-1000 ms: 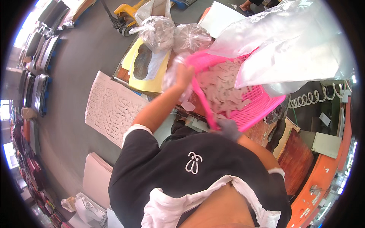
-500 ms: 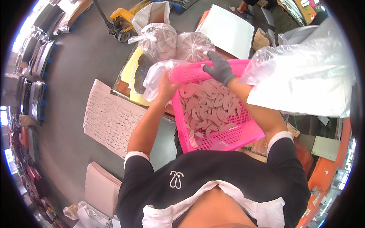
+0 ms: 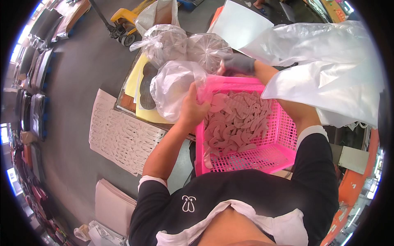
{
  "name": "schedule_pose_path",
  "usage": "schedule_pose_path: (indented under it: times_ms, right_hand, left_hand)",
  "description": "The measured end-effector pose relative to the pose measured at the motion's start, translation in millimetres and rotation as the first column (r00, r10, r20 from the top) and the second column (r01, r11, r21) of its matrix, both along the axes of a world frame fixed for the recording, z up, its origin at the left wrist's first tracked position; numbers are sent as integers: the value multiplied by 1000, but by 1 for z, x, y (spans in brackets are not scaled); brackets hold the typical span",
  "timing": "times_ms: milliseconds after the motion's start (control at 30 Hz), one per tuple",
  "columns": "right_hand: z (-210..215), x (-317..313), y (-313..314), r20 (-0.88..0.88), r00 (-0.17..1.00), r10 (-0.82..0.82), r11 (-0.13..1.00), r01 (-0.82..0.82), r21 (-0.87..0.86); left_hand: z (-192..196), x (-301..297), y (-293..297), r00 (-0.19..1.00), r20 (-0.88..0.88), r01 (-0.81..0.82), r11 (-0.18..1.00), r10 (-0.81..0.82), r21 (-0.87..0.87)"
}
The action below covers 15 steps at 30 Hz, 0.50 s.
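Nearest the body, a pink plastic lattice basket [image 3: 246,158] is held tilted against the chest, its far rim raised toward the counter [image 3: 123,107]. It is filled with flat, curved, pale pink cut pieces [image 3: 238,123], matte and foam-like, lying loose and overlapping. Most of the load sits in the basket; by this showing the emptying is barely begun and nearly all remains to be moved.

The left hand [image 3: 193,107], bare, has its grip closed on the basket's near-left rim together with the mouth of a clear plastic bag [image 3: 174,88], thin, crinkled and puffed, apparently empty. The right hand [image 3: 238,64], in a grey glove, has its grip closed over the far rim of the basket.

Beyond, two knotted clear bags [image 3: 184,45] stuffed with similar pale pieces rest on the counter beside a yellow sheet [image 3: 135,82] with shaped cut-outs. A large loose film sheet [image 3: 328,74] drapes to the right. On the floor to the left lies a white sheet [image 3: 119,137] punched with rows of curved holes. Farther off stands a yellow pallet jack [image 3: 123,20].
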State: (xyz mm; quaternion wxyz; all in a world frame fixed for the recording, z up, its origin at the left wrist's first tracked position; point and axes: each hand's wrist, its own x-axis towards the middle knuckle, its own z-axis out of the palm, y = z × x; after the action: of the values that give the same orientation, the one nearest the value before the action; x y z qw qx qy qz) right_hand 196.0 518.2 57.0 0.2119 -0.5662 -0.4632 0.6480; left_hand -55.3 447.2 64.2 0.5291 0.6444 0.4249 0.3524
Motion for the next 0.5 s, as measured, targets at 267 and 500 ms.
schedule_pose_path:
  times_ms: [267, 500]
  right_hand:
    - [39, 5, -38, 168, 983, 70, 980, -99, 172]
    - [11, -28, -31, 650, 658, 380, 832, -550, 70]
  left_hand:
    - [17, -1, -14, 996, 78, 51, 999, -51, 7]
    - [22, -10, -33, 989, 129, 78, 997, -75, -15]
